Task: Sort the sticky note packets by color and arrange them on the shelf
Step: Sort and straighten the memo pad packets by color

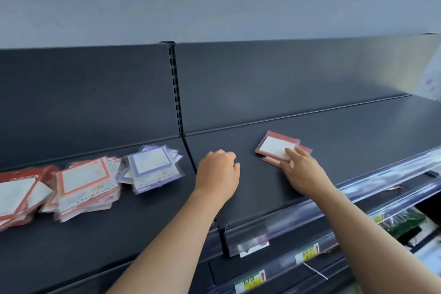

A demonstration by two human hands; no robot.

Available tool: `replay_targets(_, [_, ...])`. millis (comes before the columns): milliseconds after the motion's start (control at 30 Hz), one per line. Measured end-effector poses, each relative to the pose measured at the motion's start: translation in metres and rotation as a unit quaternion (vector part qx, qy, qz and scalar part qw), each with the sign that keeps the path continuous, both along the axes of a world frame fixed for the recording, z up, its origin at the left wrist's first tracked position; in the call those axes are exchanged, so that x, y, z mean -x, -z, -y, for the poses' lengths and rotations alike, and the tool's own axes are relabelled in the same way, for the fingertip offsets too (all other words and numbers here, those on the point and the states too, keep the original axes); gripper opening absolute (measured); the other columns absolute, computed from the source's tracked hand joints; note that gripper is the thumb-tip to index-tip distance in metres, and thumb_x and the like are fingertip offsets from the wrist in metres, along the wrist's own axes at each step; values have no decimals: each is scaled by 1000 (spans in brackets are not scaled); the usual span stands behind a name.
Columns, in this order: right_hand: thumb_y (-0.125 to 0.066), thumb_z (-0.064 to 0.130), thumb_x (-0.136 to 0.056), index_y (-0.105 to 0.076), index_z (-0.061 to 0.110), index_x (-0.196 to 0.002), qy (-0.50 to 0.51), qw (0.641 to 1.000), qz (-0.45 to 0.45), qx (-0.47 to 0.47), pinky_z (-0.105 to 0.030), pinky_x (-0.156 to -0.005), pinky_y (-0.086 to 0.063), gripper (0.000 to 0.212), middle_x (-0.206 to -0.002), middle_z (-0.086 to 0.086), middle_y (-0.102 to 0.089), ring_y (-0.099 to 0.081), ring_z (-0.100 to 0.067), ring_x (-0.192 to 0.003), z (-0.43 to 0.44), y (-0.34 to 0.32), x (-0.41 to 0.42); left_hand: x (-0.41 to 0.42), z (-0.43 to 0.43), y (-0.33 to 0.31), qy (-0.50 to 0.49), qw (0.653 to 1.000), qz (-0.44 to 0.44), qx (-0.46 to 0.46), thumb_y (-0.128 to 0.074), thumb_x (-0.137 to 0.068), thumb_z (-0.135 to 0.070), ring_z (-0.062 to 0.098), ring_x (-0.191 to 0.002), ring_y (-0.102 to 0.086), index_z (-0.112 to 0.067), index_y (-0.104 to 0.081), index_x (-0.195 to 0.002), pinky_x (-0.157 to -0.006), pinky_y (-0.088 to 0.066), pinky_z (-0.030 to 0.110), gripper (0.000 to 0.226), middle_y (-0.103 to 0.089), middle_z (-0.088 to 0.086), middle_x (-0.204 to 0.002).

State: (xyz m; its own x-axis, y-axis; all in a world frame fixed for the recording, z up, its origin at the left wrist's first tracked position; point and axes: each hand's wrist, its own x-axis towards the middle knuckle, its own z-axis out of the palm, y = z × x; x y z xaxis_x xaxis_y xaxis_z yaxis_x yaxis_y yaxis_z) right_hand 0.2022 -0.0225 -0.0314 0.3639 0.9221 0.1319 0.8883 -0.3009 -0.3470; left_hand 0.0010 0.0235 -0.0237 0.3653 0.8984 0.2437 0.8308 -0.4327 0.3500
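On the dark shelf [334, 131], my right hand [301, 172] lies flat with fingers spread on a small stack of red-bordered sticky note packets [274, 144] right of the shelf seam. My left hand [218, 172] hovers just left of it, fingers curled shut, holding nothing I can see. Further left lies a purple-bordered packet pile [152, 167], then an orange-red pile [86, 186], then a darker red pile [19, 196] at the frame's left edge.
A slotted upright [176, 93] and a seam split the shelf into two bays. Clear price-tag rails [358, 198] run along the front edge, with lower shelves and green goods [403, 222] at the lower right. A pale package [429, 79] stands at the far right.
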Motion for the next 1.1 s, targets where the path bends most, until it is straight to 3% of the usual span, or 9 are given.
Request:
replay_targets(100, [-46, 31, -97, -54, 15, -129, -71, 997, 15, 6, -33, -96, -38, 36, -134, -5, -51, -44, -27, -125, -4, 0, -15, -26, -11, 3, -29, 998, 32, 54, -44, -99, -29, 23, -96, -53, -8, -59, -108, -83, -48, 37, 27, -61, 7, -110])
replay_targets(200, [-49, 28, -98, -50, 20, -137, -146, 989, -10, 5, -28, -106, -29, 40, -145, 0, -45, -40, -20, -134, -4, -1, -20, -47, -20, 2, -54, 990, 88, 93, -48, -97, -32, 20, -86, -47, -20, -46, -94, -79, -45, 34, 12, -64, 10, -112])
replay_targets(300, [-53, 29, -96, -49, 26, -138, -197, 979, -48, -2, -28, -113, -27, 43, -150, 5, -39, -37, -16, -137, -8, 5, -24, -61, -25, -2, -82, 977, 147, 132, -61, -89, -37, 24, -96, -59, -13, -57, -105, -78, -47, 32, 29, -65, 2, -105])
replay_targets(433, [-63, 28, -89, -54, 25, -133, -192, 973, -123, -41, -24, -99, -38, 46, -136, 7, -54, -50, -16, -123, -7, 7, -27, -62, -21, -3, -119, 959, 186, 178, -78, -75, -33, 20, -87, -59, -17, -52, -86, -63, -40, 28, 32, -63, -2, -95])
replay_targets(533, [-66, 35, -84, -55, 19, -122, -162, 972, -163, -45, -27, -88, -43, 43, -123, 2, -59, -54, -17, -109, -11, 7, -30, -54, -17, -4, -129, 955, 192, 187, -76, -77, -29, 21, -89, -61, -13, -60, -101, -72, -48, 30, 33, -66, -1, -101])
replay_targets(633, [-55, 55, -86, -48, 9, -129, -85, 992, -74, 56, -40, -111, -29, 63, -151, -14, -32, -31, -30, -138, -22, 9, -33, -43, -10, -9, -170, 941, 230, 180, -72, -81, -21, 23, -92, -53, -6, -46, -114, -68, -42, 30, 45, -54, 2, -107])
replay_targets(733, [-44, 62, -89, -35, 14, -144, -98, 990, -18, 103, -43, -118, -10, 73, -158, -10, -16, -10, -26, -147, -28, 9, -31, -39, -2, -9, -187, 931, 257, 181, -70, -84, -17, 22, -91, -50, -7, -39, -115, -54, -36, 25, 45, -48, 2, -107])
replay_targets(967, [-50, 32, -94, -41, 23, -142, -174, 974, -118, 83, -43, -119, -2, 50, -157, -7, -23, -9, -22, -147, -26, 7, -20, -40, 7, -8, -184, 919, 281, 206, -69, -82, -13, 18, -82, -53, -6, -42, -112, -52, -38, 24, 41, -54, 6, -108])
replay_targets(1100, [-53, 15, -89, -60, 19, -120, -177, 967, -174, 51, -46, -114, -24, 32, -134, -4, -50, -37, -27, -132, -24, 6, -15, -38, 14, -9, -179, 909, 312, 210, -67, -82, -10, 19, -85, -54, -7, -42, -113, -54, -41, 24, 40, -54, 6, -109])
